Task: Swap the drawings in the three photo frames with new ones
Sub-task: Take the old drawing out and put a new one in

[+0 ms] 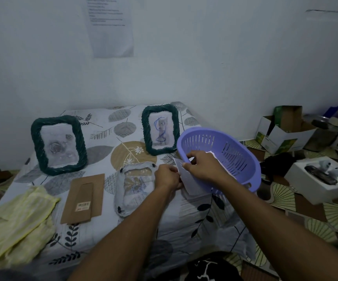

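Two dark green braided photo frames stand upright on the leaf-print bed: the left frame (58, 145) shows a rose drawing, the right frame (160, 131) a figure with blue lines. A third frame (134, 187) lies flat, face down, without its back. Its brown cardboard backing (84, 198) lies to its left. My left hand (169, 177) and my right hand (201, 164) both pinch white paper sheets (190, 183) at the rim of a tilted purple basket (225, 157), right of the flat frame. More paper shows inside the basket.
A pale yellow cloth (16, 222) lies at the bed's near left. A printed sheet (111, 27) hangs on the wall. Open cardboard boxes (281, 130) and a white box (322, 177) clutter the patterned floor on the right.
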A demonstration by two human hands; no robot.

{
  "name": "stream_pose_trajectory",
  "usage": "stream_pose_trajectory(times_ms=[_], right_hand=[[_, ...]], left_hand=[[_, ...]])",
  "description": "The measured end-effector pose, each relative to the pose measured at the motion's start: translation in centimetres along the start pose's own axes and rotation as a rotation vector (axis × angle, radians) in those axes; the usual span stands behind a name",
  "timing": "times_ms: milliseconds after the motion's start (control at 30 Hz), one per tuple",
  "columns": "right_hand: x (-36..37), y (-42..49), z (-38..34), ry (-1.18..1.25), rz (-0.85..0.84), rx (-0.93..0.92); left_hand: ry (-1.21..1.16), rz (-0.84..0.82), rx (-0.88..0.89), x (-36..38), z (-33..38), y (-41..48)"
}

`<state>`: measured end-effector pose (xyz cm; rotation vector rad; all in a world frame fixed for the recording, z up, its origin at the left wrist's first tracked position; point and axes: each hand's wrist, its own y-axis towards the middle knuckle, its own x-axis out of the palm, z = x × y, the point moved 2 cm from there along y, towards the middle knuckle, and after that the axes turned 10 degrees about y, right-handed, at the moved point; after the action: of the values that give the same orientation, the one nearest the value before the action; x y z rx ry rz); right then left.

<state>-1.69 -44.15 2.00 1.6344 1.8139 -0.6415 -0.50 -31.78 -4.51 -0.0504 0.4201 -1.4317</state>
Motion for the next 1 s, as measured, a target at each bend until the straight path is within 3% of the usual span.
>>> stream_pose_trajectory(times_ms=[200,333,500,633,767,1000], right_hand=[[0.1,0.2,0.1,0.013,-0.001,0.027],[0.2,0.0,0.0,0.045,-0.014,0.032],[-1.4,1.2,0.9,0.143,0.039,0.155],[-3.1,3.1,2.7,-0.064,0.057,0.124],[-2.3,5.3,3.7,-0.276,-0.081,0.093],[-0.6,6.9,4.9,-0.377,-0.116,0.106]], left_hand=[[0.205,0.006,0.135,-0.2,0.0,0.3],[0.442,0.155,0.320,-1.6,1.2,-0.1],[0.200,0.051,0.429,-1.6,4.2,-1.9],[0.268,-0.016,0.421,-0.6,4.3,-1.9],[0.287,-0.003,0.437,-0.6,3.4,-1.2],[0.343,0.014,0.500,-0.9,3.2,-0.3]])
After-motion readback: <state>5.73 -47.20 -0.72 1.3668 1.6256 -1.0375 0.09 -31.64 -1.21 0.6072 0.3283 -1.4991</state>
